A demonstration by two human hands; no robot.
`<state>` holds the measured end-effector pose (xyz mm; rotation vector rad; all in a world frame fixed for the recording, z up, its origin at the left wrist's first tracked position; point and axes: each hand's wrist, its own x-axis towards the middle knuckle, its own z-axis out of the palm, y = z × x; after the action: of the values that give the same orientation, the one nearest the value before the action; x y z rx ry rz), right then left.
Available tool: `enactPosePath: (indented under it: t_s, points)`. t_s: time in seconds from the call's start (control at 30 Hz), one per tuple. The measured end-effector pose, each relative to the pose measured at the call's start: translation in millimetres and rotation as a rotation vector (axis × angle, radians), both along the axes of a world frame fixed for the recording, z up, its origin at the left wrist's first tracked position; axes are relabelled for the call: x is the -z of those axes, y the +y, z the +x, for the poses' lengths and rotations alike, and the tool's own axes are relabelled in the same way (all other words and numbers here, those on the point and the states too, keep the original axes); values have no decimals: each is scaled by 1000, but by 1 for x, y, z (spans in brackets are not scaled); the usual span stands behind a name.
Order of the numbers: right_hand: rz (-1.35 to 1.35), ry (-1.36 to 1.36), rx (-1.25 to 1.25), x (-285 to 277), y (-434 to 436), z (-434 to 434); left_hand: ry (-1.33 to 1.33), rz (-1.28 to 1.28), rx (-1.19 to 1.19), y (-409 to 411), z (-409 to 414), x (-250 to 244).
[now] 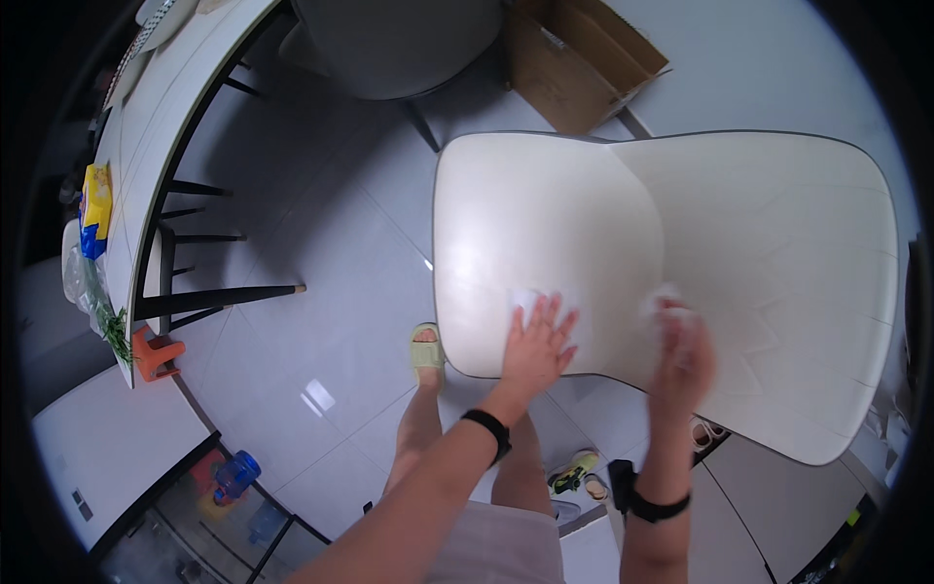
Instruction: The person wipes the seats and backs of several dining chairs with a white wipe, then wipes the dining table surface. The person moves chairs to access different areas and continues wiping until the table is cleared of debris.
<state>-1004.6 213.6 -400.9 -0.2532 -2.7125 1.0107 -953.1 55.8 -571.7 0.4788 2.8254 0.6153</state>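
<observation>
A white upholstered chair (540, 212) with a padded seat and a tall backrest (788, 277) stands before me. My left hand (538, 343) lies palm down on the seat near its front-left part, fingers spread, over a thin white wipe or tissue (527, 298). Blurred by motion, my right hand (682, 358) is held near the crease between seat and backrest, its fingers closed around a crumpled white wipe or tissue (668, 299). Whether the right hand touches the chair cannot be told.
A long marble-look table (157, 131) bears a yellow-and-blue packet (95, 208) and greens in a plastic bag (91, 292). Near it are an orange stool (153, 355) and a blue water bottle (237, 474). A cardboard box (569, 73) and a grey chair (401, 44) stand beyond; shoes (573, 471) lie nearby.
</observation>
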Motion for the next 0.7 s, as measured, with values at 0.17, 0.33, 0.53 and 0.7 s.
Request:
enactPosePath:
  t_s: [0.17,0.33,0.53,0.7]
  points:
    - [-488,-248,104,61,-54,43,-144,-63,-3,-60,21,1]
    - [-604,-333,255,65,-43,77,56,-175,-190,-110,-46,15]
    - [-754,-343,408,89,-37,70,203,-210,-280,-58,-179,17]
    - [-1019,-306,635,111,-38,41,36,-213,772,-9,-29,4]
